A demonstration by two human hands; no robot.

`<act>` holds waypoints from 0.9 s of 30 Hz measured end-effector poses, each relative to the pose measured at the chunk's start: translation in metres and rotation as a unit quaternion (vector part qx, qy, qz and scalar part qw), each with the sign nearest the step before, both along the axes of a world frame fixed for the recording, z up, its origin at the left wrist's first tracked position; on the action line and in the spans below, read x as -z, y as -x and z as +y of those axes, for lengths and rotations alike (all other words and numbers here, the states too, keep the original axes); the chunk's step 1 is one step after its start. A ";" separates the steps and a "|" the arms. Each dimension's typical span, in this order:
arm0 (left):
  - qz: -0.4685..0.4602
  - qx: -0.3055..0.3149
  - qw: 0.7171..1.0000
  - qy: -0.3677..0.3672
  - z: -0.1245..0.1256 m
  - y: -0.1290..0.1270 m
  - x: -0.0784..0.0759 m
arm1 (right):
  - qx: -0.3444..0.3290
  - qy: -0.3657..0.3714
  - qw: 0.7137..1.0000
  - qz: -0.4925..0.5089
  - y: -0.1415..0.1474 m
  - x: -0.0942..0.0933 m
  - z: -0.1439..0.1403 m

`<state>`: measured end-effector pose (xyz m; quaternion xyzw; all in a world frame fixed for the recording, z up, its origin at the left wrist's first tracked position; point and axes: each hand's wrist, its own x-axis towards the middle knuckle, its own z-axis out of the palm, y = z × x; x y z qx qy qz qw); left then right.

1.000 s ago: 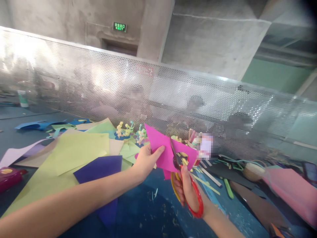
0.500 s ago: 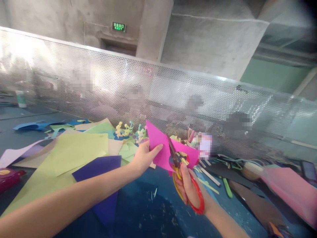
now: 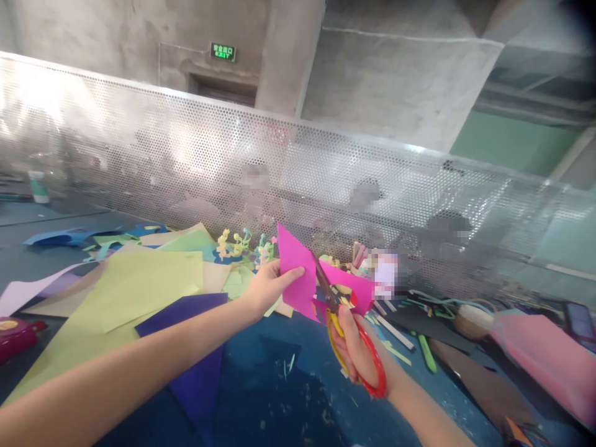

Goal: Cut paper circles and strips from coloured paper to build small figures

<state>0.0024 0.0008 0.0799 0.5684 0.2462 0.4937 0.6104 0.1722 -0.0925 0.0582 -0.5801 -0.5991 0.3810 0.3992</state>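
Note:
A sheet of magenta paper [image 3: 298,276] is pinched between the thumb and fingers of my left hand [image 3: 267,288], held above the blue table. My right hand [image 3: 354,341] grips a pair of scissors [image 3: 376,366] with red and yellow handles. The dark blades lie in a cut that runs through the paper, and its right-hand part [image 3: 342,279] stands away from the part in my left fingers. Behind the paper are small curled paper figures [image 3: 233,242] in yellow and green.
Yellow-green sheets [image 3: 153,285] and a dark blue sheet [image 3: 200,329] spread over the left of the table [image 3: 274,397]. A pink tape dispenser-like object [image 3: 16,338] sits at far left. Rightward lie a green-handled tool [image 3: 427,352], a pink sheet [image 3: 544,354] and a phone [image 3: 580,321]. A perforated metal screen [image 3: 298,180] stands behind.
The scissors and my right hand have shifted slightly. A gap has opened at the lower edge of the magenta paper, while my left hand has moved a little left.

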 end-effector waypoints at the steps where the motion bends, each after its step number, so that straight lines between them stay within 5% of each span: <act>1: -0.002 0.000 1.000 0.004 0.000 0.000 0.000 | 0.002 0.003 1.000 0.005 0.000 0.001 0.000; 8: 0.007 0.019 1.000 0.024 0.003 -0.001 0.001 | -0.060 0.058 0.993 0.082 0.002 -0.009 -0.001; 15: 0.149 -0.016 0.988 -0.032 0.009 0.007 -0.004 | -0.084 0.126 0.984 0.089 -0.004 -0.012 0.002; 21: 0.263 -0.113 0.950 -0.121 0.012 0.008 -0.006 | -0.098 0.153 0.975 0.125 0.003 -0.015 -0.003; 27: 0.344 -0.229 0.880 -0.234 0.010 0.010 -0.008 | -0.039 0.215 0.970 0.107 0.012 -0.022 -0.011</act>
